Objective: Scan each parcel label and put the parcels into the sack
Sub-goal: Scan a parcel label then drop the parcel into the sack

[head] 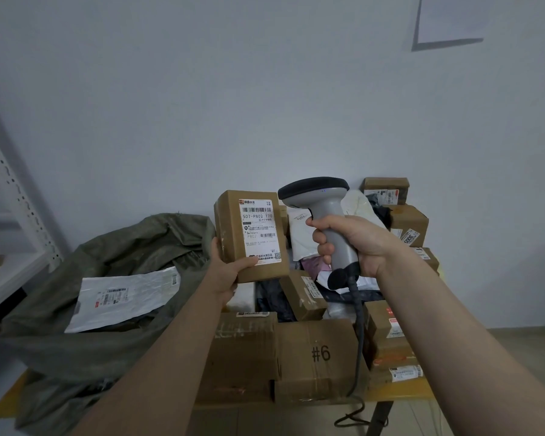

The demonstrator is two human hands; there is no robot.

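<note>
— Which parcel is in hand right now?

— A small cardboard box [232, 225], held upright above the table, between the sack and the heap. The left hand [224, 273] grips it from below, thumb across the lower front and fingers round the back. Its label [260, 231] faces the camera.

— And the scanner?

— The right hand [353, 243] is wrapped tightly round the handle of the barcode scanner [315, 191], just beside the box, head level with the label's top. Its cable [359, 325] hangs down over the table's edge. Whether a beam is on the barcode, I cannot tell.

— How much is done?

— Very little, I'd say. The green woven sack [139, 243] lies open to the left, and only one white mailer bag [123, 297] shows inside it.

— What's left?

— Nearly everything. The pile of parcels [302, 297] on the table [400, 393] is thick: brown cartons, soft bags, a big box marked #6 [320, 354] in front. This box needs its scan, then goes left into the sack, and the heap follows one at a time.
</note>
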